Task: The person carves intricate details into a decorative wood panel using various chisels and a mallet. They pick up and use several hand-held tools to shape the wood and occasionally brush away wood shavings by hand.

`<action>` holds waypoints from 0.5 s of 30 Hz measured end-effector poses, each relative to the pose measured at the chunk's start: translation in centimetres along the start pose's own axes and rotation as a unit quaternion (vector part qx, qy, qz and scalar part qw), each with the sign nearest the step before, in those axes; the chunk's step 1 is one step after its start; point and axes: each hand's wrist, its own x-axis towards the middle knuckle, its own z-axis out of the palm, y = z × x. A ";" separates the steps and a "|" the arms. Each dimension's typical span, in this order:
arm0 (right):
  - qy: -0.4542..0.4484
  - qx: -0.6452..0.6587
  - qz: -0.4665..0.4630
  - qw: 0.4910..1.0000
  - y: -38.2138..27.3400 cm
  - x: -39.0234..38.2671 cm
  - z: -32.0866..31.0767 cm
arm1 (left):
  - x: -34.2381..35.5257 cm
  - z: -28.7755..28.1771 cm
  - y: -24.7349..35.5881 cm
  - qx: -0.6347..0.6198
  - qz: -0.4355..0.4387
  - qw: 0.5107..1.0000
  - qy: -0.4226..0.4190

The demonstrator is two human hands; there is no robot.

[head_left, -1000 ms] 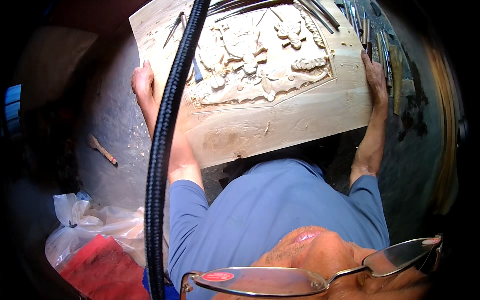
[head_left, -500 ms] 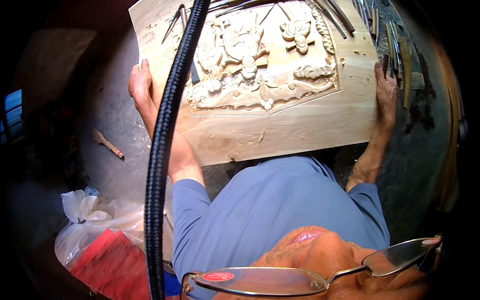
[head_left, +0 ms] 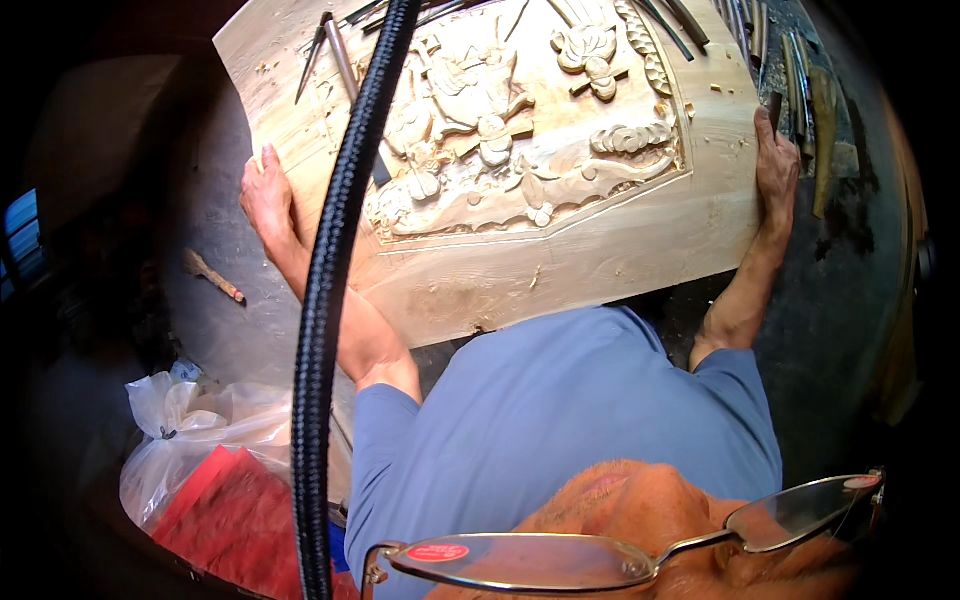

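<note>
Your left hand (head_left: pixel 267 197) clamped on left edge of wooden board (head_left: pixel 430 300), right hand (head_left: pixel 777 172) on right edge; board just beyond your blue shirt (head_left: pixel 570 400). Figures (head_left: pixel 493 140) already carved in relief; margin (head_left: pixel 640 245) outside 1 scribed line plain. Chips (head_left: pixel 717 88), tools (head_left: pixel 341 58) on top.

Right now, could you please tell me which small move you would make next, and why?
I would probably steady the carved wooden panel level: the left hand and right hand hold its opposite side edges, and long tools lying on it might slide if it tips.
</note>
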 end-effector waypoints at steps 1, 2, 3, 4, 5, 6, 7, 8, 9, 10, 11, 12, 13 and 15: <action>0.010 -0.013 -0.004 1.000 -0.3 0.1 -0.1 | -0.3 -0.1 -0.1 -0.011 -0.001 1.000 -0.010; 0.018 -0.025 -0.005 1.000 -0.3 -0.4 -0.2 | -0.4 -0.3 0.3 -0.019 0.000 1.000 -0.021; 0.026 -0.037 -0.007 0.999 -0.3 -0.8 -0.5 | -0.5 0.0 0.7 -0.039 0.002 0.999 -0.019; 0.037 -0.004 0.008 0.999 0.0 -1.5 -0.8 | -0.2 1.1 1.3 -0.037 0.011 0.999 -0.022; 0.026 0.021 0.020 0.999 0.2 -1.8 -1.0 | 0.1 1.4 1.5 -0.029 0.018 0.999 -0.019; 0.015 0.046 0.034 0.998 0.3 -2.0 -1.4 | 0.5 1.8 1.7 -0.020 0.024 0.999 -0.017; -0.001 0.086 0.086 0.993 -0.8 -2.5 -0.7 | 0.8 0.6 1.2 0.005 0.024 1.000 0.000; -0.002 0.071 0.095 0.993 -0.3 -2.2 -1.0 | 0.8 0.9 1.9 0.005 0.011 1.000 -0.004; -0.006 0.057 0.105 0.993 0.2 -2.1 -1.0 | 0.5 1.0 2.6 0.005 -0.001 1.000 -0.008; -0.006 0.042 0.102 0.994 0.2 -2.0 -0.9 | 0.4 1.5 2.5 0.001 -0.017 1.000 -0.011; -0.010 0.035 0.087 0.996 0.4 -1.8 -0.5 | 0.3 0.9 2.1 0.028 -0.015 0.999 -0.002; -0.013 0.027 0.066 0.997 0.6 -1.4 0.1 | 0.0 0.7 1.5 0.016 -0.020 1.000 0.000; -0.009 0.012 0.037 0.999 0.8 -1.0 0.4 | -0.9 0.4 2.0 0.004 -0.027 1.000 0.004; 0.000 -0.018 -0.020 1.000 2.7 -0.1 0.5 | -1.4 -0.2 2.2 0.026 -0.035 0.999 0.010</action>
